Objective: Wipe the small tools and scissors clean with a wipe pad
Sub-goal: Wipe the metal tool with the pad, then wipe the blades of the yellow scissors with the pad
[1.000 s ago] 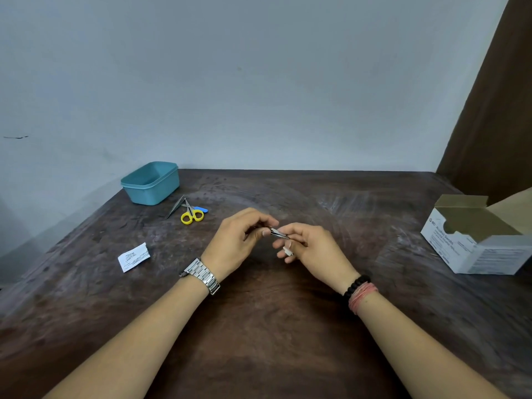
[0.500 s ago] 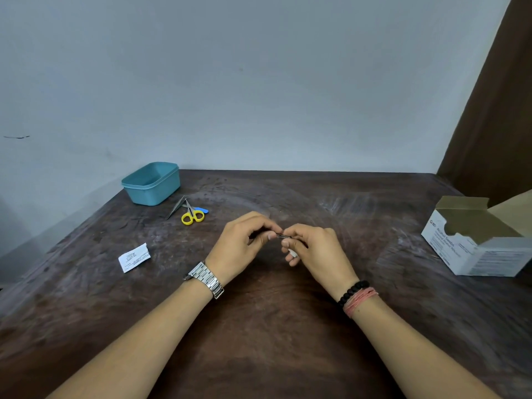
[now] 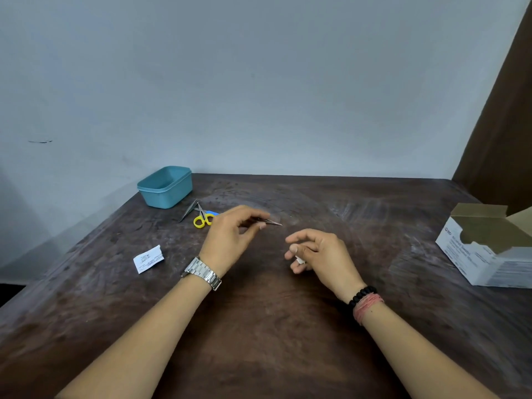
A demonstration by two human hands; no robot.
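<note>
My left hand [image 3: 230, 237] pinches a thin metal tool, seemingly tweezers [image 3: 272, 222], whose tip points right above the dark wooden table [image 3: 259, 326]. My right hand [image 3: 319, 251] hovers a short way to the right, apart from the tool, with a small white wipe pad [image 3: 300, 260] tucked under its curled fingers. Behind my left hand lie yellow-handled scissors [image 3: 203, 218], a grey metal tool [image 3: 188, 211] and a blue item partly hidden by the hand.
A teal plastic tub [image 3: 165, 187] stands at the back left. A torn white wipe wrapper [image 3: 148, 259] lies on the left. An open white cardboard box [image 3: 486, 246] sits at the right edge. A wall bounds the table's far side.
The hands were together with the pad on the tool's tip. They have now parted: the left hand drew the tool away to the left, the right hand kept the pad.
</note>
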